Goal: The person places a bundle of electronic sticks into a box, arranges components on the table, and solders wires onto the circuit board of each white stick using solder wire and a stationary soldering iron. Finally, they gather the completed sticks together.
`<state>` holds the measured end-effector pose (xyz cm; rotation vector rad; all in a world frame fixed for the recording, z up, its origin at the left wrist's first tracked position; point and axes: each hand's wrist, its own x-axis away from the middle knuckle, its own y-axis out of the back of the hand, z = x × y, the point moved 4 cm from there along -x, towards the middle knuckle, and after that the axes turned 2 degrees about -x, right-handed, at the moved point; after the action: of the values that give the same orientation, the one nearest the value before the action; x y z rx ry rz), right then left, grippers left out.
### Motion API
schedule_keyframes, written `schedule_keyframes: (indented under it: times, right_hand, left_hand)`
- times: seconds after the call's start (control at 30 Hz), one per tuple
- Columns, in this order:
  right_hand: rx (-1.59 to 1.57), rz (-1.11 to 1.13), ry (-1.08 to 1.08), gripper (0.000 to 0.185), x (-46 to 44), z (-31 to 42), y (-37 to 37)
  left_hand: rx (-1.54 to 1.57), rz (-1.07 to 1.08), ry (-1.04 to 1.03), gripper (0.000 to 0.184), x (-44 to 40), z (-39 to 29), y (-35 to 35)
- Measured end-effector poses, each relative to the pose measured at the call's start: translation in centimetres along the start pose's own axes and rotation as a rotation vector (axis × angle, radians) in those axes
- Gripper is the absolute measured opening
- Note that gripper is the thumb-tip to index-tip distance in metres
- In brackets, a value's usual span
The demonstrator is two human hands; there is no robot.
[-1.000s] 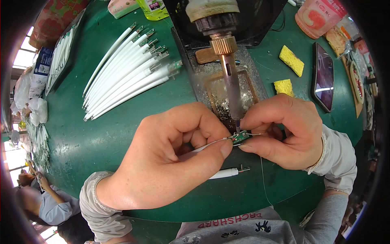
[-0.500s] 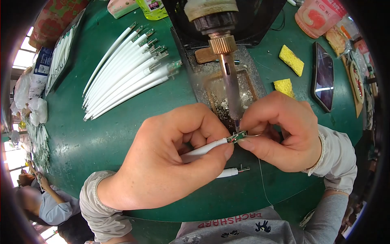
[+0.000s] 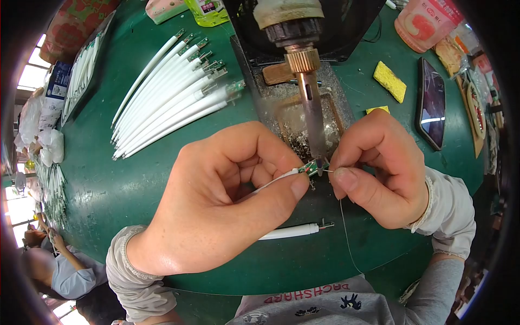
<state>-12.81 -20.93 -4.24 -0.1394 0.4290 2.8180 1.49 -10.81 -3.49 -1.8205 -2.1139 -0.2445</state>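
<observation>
My left hand (image 3: 216,200) is closed around a white tube (image 3: 273,180), mostly hidden by the fingers. From the tube's end sticks a small green circuit board (image 3: 309,168), right under the tip of a soldering iron (image 3: 312,108) that points down from above. My right hand (image 3: 379,170) pinches a thin solder wire (image 3: 346,227) whose short end reaches the board beside the iron tip; the rest hangs toward the table's front edge. Below my left hand another white tube (image 3: 295,231) with a metal-ended board lies on the table.
Several white tubes (image 3: 168,103) with boards lie fanned out at the left. Beneath the iron is a solder-spattered tray (image 3: 260,108). At the right are a yellow sponge (image 3: 389,82), a phone (image 3: 431,103) and a pink tub (image 3: 428,24). Another person (image 3: 73,271) sits at far left.
The board has turned and shifted slightly up and left under the iron tip. My right hand has drawn a little away from it, leaving the solder wire's end visible at the tip.
</observation>
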Motion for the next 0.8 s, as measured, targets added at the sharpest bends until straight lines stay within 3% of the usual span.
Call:
schedule_keyframes:
  times: [0.37, 0.43, 0.57, 0.8]
  right_hand:
    - [-0.007, -0.003, 0.008, 0.018, -0.18, 0.12, -0.08]
    - [-0.038, -0.012, -0.01, 0.018, -0.2, -0.1, -0.06]
    - [-0.046, -0.038, 0.008, 0.018, -0.1, -0.42, -0.08]
    - [-0.106, -0.089, -0.017, 0.018, 0.14, -0.72, -0.28]
  left_hand:
    - [0.014, -0.003, -0.021, 0.012, 0.08, -0.38, 0.09]
    - [0.043, 0.029, 0.111, 0.012, 0.12, -0.54, 0.32]
    - [-0.006, -0.016, 0.109, 0.012, 0.22, -0.06, 0.39]
    - [-0.183, -0.007, -0.073, 0.01, 0.52, 0.25, 0.01]
